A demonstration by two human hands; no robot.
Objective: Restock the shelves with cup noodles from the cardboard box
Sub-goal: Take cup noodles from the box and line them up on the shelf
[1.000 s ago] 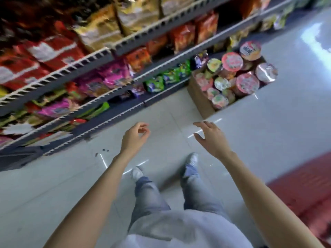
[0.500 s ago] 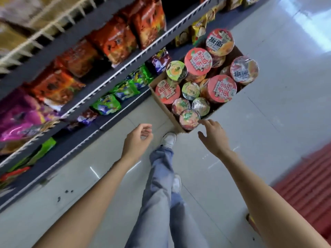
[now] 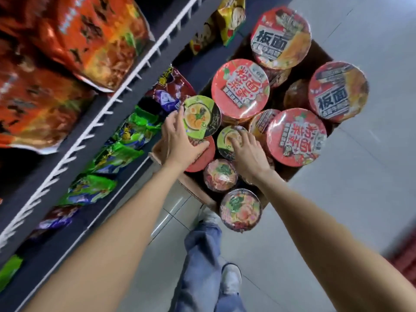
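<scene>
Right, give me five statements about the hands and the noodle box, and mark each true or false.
1. The left hand grips a green-lidded cup. True.
2. The right hand holds a bag of snacks. False: it rests on a smaller green-lidded cup in the box.
3. The cardboard box stands on the floor by the shelves. True.
4. The box is empty. False: it holds many cups.
5. Both hands reach onto a shelf. False: both are at the box.

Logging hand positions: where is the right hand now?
In the head view, the right hand rests on a small green-lidded cup in the cardboard box, beside the left hand.
</scene>
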